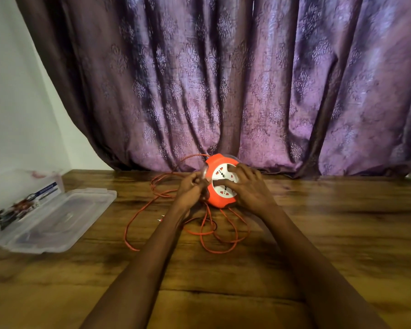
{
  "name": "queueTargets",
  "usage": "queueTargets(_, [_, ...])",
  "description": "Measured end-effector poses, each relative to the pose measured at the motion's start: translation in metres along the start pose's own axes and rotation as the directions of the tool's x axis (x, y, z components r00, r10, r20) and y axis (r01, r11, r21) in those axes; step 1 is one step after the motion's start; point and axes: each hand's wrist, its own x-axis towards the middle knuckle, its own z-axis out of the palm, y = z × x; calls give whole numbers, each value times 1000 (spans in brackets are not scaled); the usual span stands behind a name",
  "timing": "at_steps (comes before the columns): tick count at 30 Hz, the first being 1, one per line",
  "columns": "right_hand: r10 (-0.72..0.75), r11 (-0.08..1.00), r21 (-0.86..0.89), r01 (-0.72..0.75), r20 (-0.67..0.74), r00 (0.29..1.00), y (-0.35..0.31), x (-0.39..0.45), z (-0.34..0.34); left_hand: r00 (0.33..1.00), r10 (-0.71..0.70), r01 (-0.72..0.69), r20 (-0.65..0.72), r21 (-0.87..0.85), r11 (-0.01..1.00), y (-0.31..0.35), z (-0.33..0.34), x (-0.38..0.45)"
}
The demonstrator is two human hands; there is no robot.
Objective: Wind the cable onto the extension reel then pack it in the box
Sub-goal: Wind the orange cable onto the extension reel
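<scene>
Orange reel point(217, 165) w/ white socket face sits tilted btwn both hands. R hand point(249, 186) lies over the face, fingers bent, gripping it. L hand point(190, 188), just left of the reel rim, fingers curled, pinches the cable point(133, 222). Loose loops lie on the wood table point(342, 222) under both wrists. Clear box point(97, 203), lid open, well left of L hand.

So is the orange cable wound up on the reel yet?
Not yet: loose loops of the cable lie spread on the table before the reel. How much is wound: cannot tell.
</scene>
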Motion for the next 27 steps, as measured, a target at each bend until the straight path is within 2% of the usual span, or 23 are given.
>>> queueTargets(3, [52, 997, -57, -52, -4, 999, -1, 2, -2, 1000, 12, -12, 1, 1, 1000, 0, 6, -1])
queueTargets(6, [211, 973, -74, -218, -90, 973, -7, 3, 0, 1000, 16, -17, -20, -22, 1000, -3, 14, -3])
queueTargets(8, [395, 919, 28, -394, -98, 913, -16, 6, -2, 999, 31, -32, -31, -43, 999, -5, 21, -7])
queueTargets(10, [598, 788, 214, -578, -44, 800, -25, 11, -7, 997, 61, -63, -51, -40, 997, -6, 26, -10])
queueTargets(12, [753, 560, 380, -736, 137, 644, -28, 17, -12, 990, 125, -124, -66, 22, 992, -9, 27, -13])
queueTargets(13, [788, 393, 484, -782, 262, 557, -28, 19, -16, 986, 154, -150, -63, 58, 987, -10, 28, -15])
queueTargets(14, [782, 170, 627, -761, 384, 491, -27, 21, -18, 984, 172, -166, -56, 87, 982, -11, 28, -16])
queueTargets(15, [737, -91, 732, -675, 506, 449, -27, 22, -18, 983, 179, -174, -48, 94, 980, -11, 28, -17])
queueTargets(16, [681, -297, 755, -585, 597, 424, -26, 22, -16, 983, 179, -174, -43, 95, 980, -11, 28, -18])
queueTargets(17, [654, -404, 750, -523, 637, 408, -26, 21, -13, 984, 175, -171, -43, 93, 981, -11, 29, -20])
queueTargets(18, [657, -440, 755, -486, 640, 399, -25, 19, -9, 985, 167, -163, -46, 81, 983, -10, 29, -21])
queueTargets(20, [698, -386, 792, -474, 586, 411, -21, 15, -5, 991, 118, -119, -62, -6, 993, -9, 27, -22])
queueTargets(21, [714, -298, 812, -502, 539, 447, -18, 13, -5, 993, 91, -94, -74, -50, 994, -9, 25, -21])
queueTargets(22, [723, -149, 816, -559, 475, 501, -14, 10, -5, 994, 68, -75, -88, -75, 994, -8, 22, -21])
queueTargets(24, [725, 266, 693, -671, 315, 613, -8, 5, -6, 994, 41, -49, -102, -70, 996, -6, 16, -19])
queueTargets(25, [697, 458, 601, -656, 215, 684, -5, 3, -5, 994, 32, -39, -101, -62, 997, -5, 13, -18])
queueTargets(27, [502, 753, 501, -427, -17, 865, -2, -3, -6, 995, 6, -12, -96, -60, 998, -2, 7, -16])
